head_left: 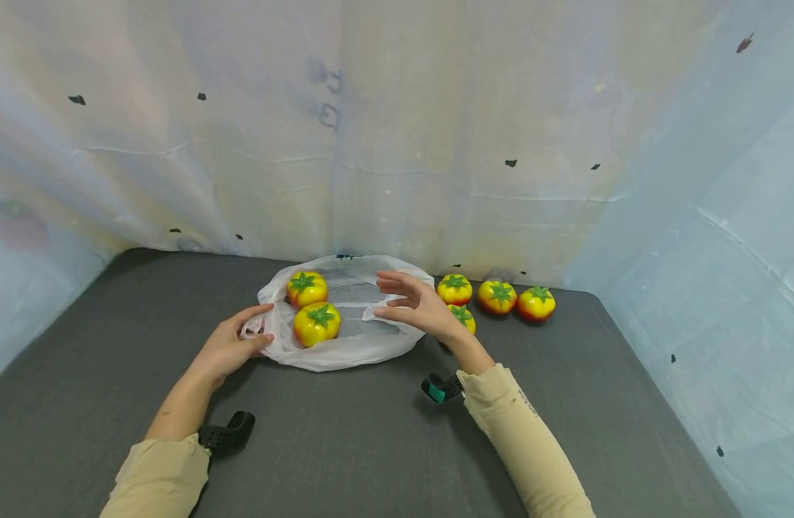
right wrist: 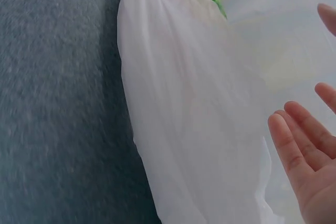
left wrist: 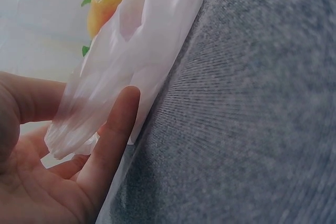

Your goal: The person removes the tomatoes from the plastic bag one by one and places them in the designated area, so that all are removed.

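Observation:
A white plastic bag (head_left: 345, 356) lies with its mouth spread wide on the dark table. Two yellow-and-red tomatoes with green leafy tops sit in its left part, one farther back (head_left: 306, 288) and one nearer (head_left: 316, 324). My left hand (head_left: 231, 345) holds the bag's gathered left end; in the left wrist view, the plastic (left wrist: 105, 77) passes between its digits. Over the right part of the bag is my right hand (head_left: 413, 302), fingers extended and nothing held. The right wrist view shows those fingers (right wrist: 296, 135) spread beside the bag's side (right wrist: 194, 103).
Several more tomatoes stand to the right of the bag: one behind the right wrist (head_left: 462, 316), others along the back (head_left: 454, 289), (head_left: 497, 296), (head_left: 536, 304). Pale plastic sheeting (head_left: 397, 144) hangs behind the dark table (head_left: 345, 446) and at its sides.

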### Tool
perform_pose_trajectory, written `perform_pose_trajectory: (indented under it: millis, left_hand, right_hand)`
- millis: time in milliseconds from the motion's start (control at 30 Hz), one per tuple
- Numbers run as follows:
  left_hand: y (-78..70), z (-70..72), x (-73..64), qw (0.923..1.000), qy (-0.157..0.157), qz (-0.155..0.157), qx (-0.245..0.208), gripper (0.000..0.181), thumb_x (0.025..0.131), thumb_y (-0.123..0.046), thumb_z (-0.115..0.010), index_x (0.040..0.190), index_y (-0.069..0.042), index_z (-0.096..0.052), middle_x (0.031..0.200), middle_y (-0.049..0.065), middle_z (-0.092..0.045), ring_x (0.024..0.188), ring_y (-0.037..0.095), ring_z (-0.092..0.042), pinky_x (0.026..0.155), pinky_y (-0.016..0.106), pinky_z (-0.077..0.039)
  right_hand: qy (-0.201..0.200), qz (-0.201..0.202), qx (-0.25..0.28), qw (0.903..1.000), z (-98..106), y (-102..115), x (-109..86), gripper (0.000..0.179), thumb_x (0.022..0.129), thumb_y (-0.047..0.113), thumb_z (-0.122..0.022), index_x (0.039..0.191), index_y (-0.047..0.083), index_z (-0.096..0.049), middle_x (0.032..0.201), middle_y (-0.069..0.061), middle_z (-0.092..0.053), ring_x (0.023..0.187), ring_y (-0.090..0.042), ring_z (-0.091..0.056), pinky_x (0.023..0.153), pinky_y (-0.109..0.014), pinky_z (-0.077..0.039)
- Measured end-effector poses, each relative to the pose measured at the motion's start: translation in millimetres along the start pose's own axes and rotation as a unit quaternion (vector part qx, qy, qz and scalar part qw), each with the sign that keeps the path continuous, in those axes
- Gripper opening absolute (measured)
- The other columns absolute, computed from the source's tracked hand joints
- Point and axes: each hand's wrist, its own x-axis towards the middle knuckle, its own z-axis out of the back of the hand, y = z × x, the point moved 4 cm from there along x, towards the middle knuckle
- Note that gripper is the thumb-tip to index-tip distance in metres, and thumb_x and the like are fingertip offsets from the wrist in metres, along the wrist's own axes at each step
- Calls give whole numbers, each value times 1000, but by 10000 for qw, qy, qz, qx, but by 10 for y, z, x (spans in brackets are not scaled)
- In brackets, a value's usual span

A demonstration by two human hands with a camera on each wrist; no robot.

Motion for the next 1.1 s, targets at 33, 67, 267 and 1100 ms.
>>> perform_pose_trajectory:
  millis: [33, 67, 267, 1100]
  left_hand:
    - [1, 0, 1, 10000, 0, 1, -6, 60, 91, -18, -54, 146, -13, -29, 143, 26, -28, 89, 23, -53, 72, 24, -49]
    - [2, 0, 1, 10000, -2, 1, -13, 60, 91, -18, -54, 146, -13, -29, 143, 26, -27, 89, 23, -53, 72, 24, -49]
    - [-2, -4, -5, 10000, 13, -32, -38, 60, 91, -18, -54, 146, -13, -29, 142, 26, -28, 86, 20, -53, 71, 24, -49]
    - [-7, -10, -9, 9999, 39, -34, -121, 60, 91, -17, -54, 145, -12, -29, 142, 26, -29, 86, 18, -55, 72, 23, -50]
  right_hand:
    - [13, -16, -3, 10000, -20, 8, 10, 62, 82, 27, -70, 137, 17, -44, 138, -9, -47, 128, -32, -42, 101, -47, -39]
    - [26, -60, 25, 10000, -42, 36, 14, 60, 83, 25, -69, 137, 18, -44, 139, -10, -46, 129, -31, -43, 102, -48, -38]
    - [222, -112, 68, 9997, -189, 272, 25, 58, 85, 0, -61, 138, 3, -40, 141, -21, -41, 129, -38, -39, 102, -55, -34]
    - [650, -73, -66, 9978, -547, -69, 297, 57, 85, 10, -65, 137, 13, -43, 140, -13, -44, 128, -33, -43, 99, -44, -42]
